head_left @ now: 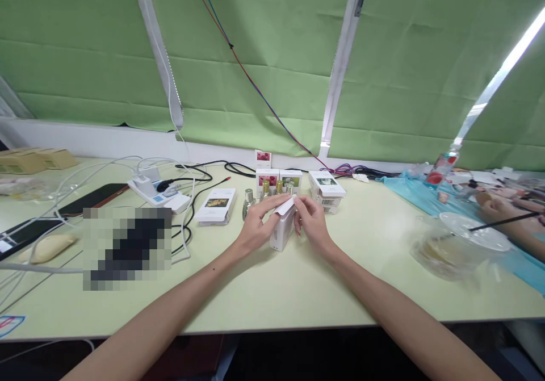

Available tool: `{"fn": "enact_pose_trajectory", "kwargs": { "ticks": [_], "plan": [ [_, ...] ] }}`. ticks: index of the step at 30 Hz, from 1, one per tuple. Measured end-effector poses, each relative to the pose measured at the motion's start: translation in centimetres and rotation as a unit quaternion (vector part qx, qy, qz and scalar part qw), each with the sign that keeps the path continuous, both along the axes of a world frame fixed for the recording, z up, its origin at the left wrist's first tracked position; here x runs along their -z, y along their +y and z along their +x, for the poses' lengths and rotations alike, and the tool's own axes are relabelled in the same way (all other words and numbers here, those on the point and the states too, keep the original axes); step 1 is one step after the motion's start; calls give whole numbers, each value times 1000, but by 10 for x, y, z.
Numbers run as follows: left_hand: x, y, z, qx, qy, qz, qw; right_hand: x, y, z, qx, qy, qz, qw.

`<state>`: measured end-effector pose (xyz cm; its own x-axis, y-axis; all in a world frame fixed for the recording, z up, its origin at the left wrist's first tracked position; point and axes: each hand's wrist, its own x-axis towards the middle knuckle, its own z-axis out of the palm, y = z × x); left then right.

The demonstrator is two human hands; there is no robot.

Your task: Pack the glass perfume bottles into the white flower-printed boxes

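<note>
A small white carton (280,238) stands on the table in front of me with its top flap raised. My left hand (261,225) holds it from the left, the fingers closed around its upper part. My right hand (313,221) pinches the flap at the top right corner with thumb and fingertips. Whether anything is inside the carton cannot be seen. Just behind my hands stand several small bottles with gold and silver caps; one silver-capped bottle (248,202) is left of my left hand. White picture boxes (268,175) stand behind them.
A flat white box (216,207) lies at left; another white box (327,189) stands at right. Power strip (151,191), cables and phones spread leftward. On the right are a bagged lidded container (451,250), a blue plastic sheet (409,196) and a co-worker's hand (496,213).
</note>
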<state>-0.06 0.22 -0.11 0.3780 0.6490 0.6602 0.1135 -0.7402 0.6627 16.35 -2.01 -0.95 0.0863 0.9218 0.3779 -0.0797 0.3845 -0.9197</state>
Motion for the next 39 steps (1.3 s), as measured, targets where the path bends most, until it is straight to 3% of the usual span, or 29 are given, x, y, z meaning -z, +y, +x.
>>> {"fn": "enact_pose_trajectory", "kwargs": {
  "ticks": [10, 18, 39],
  "plan": [
    [0, 0, -2, 13, -6, 6, 1000, -2, 0, 0, 1, -11, 0, 1000],
    [2, -2, 0, 39, -49, -33, 997, -4, -2, 0, 6, -15, 0, 1000],
    [-2, -1, -3, 6, -46, -9, 999, 3, 4, 4, 21, -9, 4, 1000]
  ]
}}
